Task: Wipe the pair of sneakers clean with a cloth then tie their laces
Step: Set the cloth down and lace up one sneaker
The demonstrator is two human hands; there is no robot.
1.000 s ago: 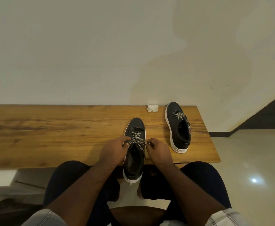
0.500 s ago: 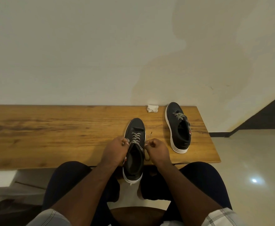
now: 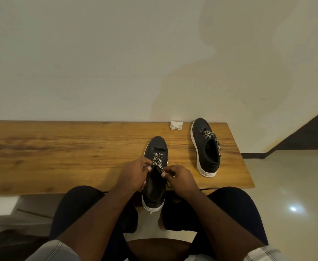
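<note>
A black sneaker [image 3: 157, 149] with a white sole lies toe-away on the wooden bench [image 3: 60, 147], its heel over the front edge. My left hand [image 3: 133, 173] and my right hand [image 3: 180, 178] sit on either side of its opening, each pinching an end of the black-and-white lace [image 3: 156, 161] just above the tongue. The second black sneaker [image 3: 207, 147] stands to the right near the bench end, its lace lying loosely over the top. A crumpled white cloth [image 3: 176, 125] lies at the back edge by the wall.
The bench runs far to the left along a pale wall [image 3: 116, 53]. My knees [image 3: 229, 204] press close under its front edge. Pale tiled floor [image 3: 286, 185] lies to the right, past the bench end.
Both hands have shifted slightly along the lace at the near sneaker's opening; the lace ends are drawn in closer between my fingers. The shoe, cloth and second sneaker stay put.
</note>
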